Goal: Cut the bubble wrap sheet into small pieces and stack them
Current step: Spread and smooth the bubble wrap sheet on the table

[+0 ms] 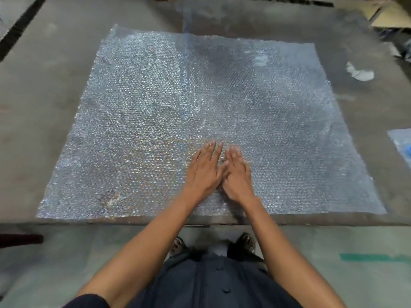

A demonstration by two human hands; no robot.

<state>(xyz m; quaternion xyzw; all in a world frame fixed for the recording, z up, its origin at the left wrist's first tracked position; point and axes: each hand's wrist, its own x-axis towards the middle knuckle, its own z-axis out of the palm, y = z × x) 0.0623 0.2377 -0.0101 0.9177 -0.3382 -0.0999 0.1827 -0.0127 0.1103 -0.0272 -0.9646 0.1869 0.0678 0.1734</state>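
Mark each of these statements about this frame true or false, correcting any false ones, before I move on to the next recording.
1. Both hands lie flat on the bubble wrap sheet, side by side. True: the left hand and right hand rest on it with straight fingers.
2. The right hand holds scissors. False: it holds nothing, and no cutting tool is in view.
3. The sheet is already cut into small pieces. False: it lies spread out as one large sheet.
4. The sheet rests on a grey table near its front edge. True.
5. A white scrap lies on the table to the right of the sheet. True.
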